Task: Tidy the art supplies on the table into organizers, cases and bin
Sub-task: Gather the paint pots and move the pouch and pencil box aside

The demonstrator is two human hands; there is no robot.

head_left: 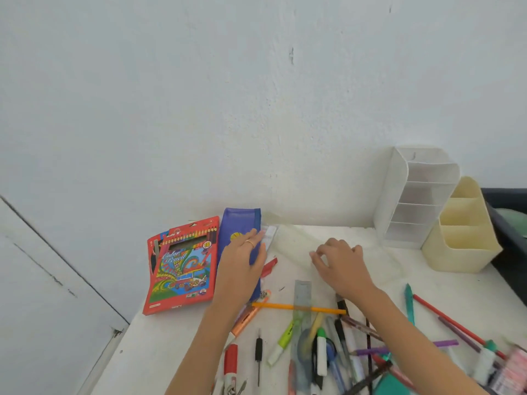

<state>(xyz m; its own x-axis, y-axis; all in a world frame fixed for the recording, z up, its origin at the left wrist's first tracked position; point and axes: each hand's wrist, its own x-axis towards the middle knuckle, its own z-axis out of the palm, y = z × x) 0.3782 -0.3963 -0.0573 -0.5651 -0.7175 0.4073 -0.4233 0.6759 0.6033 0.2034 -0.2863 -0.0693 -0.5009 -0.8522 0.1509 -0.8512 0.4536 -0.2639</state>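
My left hand (242,263) rests flat on a blue pencil case (238,223) at the back of the white table (159,346), fingers straight. My right hand (339,263) has its fingers curled down on a clear plastic pouch (296,240) lying beside the blue case; the blur hides whether it pinches the pouch. A red box of colour pencils (182,269) lies left of the blue case. A white tiered organizer (416,195) and a cream pen holder (462,232) stand at the back right.
Loose pens, markers, a metal ruler (302,295), an orange pencil (296,308) and a green highlighter (283,337) crowd the table's front. A dark bin (510,240) sits past the right edge. The wall rises right behind the table.
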